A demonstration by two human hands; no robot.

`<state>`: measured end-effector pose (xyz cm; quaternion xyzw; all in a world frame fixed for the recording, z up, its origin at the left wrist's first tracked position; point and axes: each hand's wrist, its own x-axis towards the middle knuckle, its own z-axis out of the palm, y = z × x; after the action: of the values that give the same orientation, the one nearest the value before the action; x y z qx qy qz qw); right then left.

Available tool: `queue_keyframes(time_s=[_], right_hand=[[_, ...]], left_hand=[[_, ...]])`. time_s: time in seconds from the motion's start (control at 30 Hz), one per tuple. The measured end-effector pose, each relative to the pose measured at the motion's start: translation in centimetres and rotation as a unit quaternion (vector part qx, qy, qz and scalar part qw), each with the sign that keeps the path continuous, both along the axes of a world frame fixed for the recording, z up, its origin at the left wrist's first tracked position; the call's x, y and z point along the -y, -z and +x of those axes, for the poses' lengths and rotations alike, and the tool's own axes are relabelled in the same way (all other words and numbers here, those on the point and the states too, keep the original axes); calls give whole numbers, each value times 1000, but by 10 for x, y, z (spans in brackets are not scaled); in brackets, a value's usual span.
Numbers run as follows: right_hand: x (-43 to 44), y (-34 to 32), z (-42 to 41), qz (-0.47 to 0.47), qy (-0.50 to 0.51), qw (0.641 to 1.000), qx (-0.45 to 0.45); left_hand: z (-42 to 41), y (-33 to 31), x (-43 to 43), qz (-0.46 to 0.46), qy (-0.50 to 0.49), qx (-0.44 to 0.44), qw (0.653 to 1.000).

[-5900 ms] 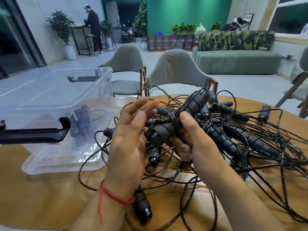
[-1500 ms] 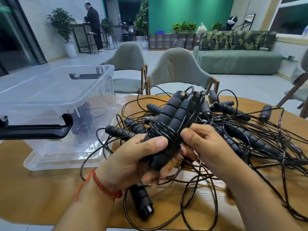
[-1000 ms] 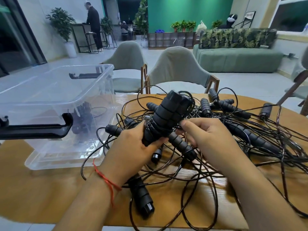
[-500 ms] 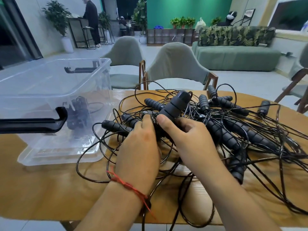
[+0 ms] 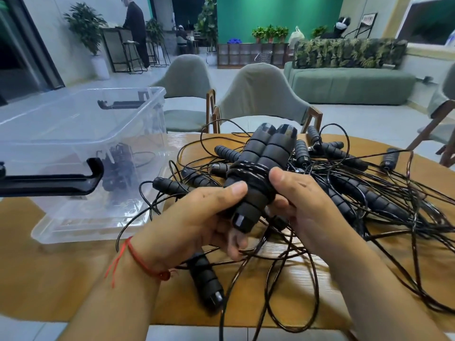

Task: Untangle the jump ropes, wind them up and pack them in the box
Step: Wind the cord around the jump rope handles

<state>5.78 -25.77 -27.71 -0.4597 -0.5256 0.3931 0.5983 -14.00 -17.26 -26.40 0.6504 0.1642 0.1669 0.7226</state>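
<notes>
While the left grip and right grip both clasp the wound bundle above the desk, its turns should be kept tight before it goes left into the box. A packed rope sits inside. Loops of the tangle beneath the hands may snag on lifting.
</notes>
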Motion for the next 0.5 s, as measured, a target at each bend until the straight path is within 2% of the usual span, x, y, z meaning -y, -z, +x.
queue_keyframes(time_s=[0.13, 0.2, 0.27, 0.33, 0.5], right_hand=[[5, -4, -6, 15, -78, 996, 30], [8, -7, -5, 6, -107, 994, 33], [9, -12, -2, -6, -92, 995, 24], [7, -14, 2, -7, -18, 997, 79], [2, -9, 14, -22, 77, 989, 123]], left_hand=[[-2, 13, -5, -85, 133, 27, 987], [-2, 15, -6, -88, 166, 29, 982], [1, 15, -6, -33, 112, 17, 993], [5, 15, -4, 29, 21, -1, 999], [11, 12, 1, 161, -128, -34, 978]])
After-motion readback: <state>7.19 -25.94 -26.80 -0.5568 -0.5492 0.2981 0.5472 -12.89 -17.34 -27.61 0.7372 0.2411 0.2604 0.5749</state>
